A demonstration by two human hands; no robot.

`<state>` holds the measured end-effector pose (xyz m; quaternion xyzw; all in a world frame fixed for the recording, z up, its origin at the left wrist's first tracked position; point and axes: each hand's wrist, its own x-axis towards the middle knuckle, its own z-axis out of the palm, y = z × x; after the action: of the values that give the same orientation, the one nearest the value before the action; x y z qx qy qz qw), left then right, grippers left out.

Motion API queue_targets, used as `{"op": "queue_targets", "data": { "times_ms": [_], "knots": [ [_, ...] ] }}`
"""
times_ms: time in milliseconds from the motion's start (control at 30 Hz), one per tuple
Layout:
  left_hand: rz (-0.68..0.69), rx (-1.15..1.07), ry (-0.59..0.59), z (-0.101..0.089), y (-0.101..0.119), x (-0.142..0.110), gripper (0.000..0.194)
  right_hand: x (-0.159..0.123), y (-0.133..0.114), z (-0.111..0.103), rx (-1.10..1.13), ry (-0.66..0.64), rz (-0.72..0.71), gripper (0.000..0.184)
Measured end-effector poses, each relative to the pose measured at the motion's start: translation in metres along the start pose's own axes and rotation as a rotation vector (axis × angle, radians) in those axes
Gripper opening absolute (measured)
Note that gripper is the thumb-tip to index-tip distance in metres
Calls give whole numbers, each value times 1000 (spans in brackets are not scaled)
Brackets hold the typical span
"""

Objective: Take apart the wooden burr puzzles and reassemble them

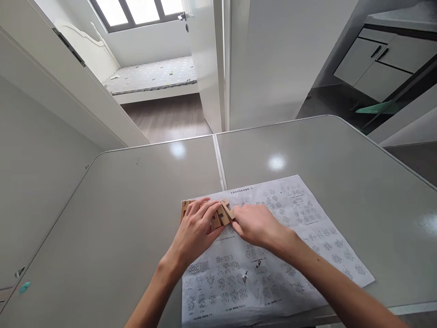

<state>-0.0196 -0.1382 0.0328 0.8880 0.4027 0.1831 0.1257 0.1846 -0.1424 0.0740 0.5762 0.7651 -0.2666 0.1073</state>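
The left hand [196, 228] curls over a row of notched wooden blocks [221, 217] just below the centre of the frame, covering much of them, while the right hand [256, 223] closes on a slim wooden piece [228, 210] at their right end, fingertips hidden. Beneath, a printed sheet [307, 232] lies on the gray worktop [102, 237], its text too small to read, partly blocked by forearms [321, 268] cropped at the bottom. A door [205, 59] partly hides a bed [153, 75], upper left; cabinets [375, 68] run off upper right.
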Motion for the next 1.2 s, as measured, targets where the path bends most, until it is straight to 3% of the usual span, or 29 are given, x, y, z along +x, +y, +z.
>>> {"op": "queue_targets", "data": {
  "times_ms": [133, 267, 400, 500, 667, 800, 900, 1200],
  "knots": [
    [-5, 22, 2, -3, -5, 1, 56, 14, 6, -18, -30, -70, -127, 16],
    [-3, 0, 26, -4, -2, 1, 62, 43, 18, -38, -28, -116, -116, 22],
    [-1, -11, 119, 1, 11, 5, 53, 90, 33, -57, 34, 53, -47, 13],
    [46, -52, 167, 9, 23, 11, 45, 125, 46, -63, 133, 203, -30, 28],
    [117, -151, 166, 26, 38, 19, 38, 159, 67, -52, 319, 369, -21, 32],
    [140, -255, 160, 42, 45, 23, 27, 166, 74, -35, 415, 519, -15, 29],
    [188, -283, 93, 54, 50, 26, 30, 166, 74, -25, 466, 612, -21, 27],
    [320, -309, -108, 72, 60, 40, 23, 166, 83, -18, 608, 702, -134, 24]
  ]
}}
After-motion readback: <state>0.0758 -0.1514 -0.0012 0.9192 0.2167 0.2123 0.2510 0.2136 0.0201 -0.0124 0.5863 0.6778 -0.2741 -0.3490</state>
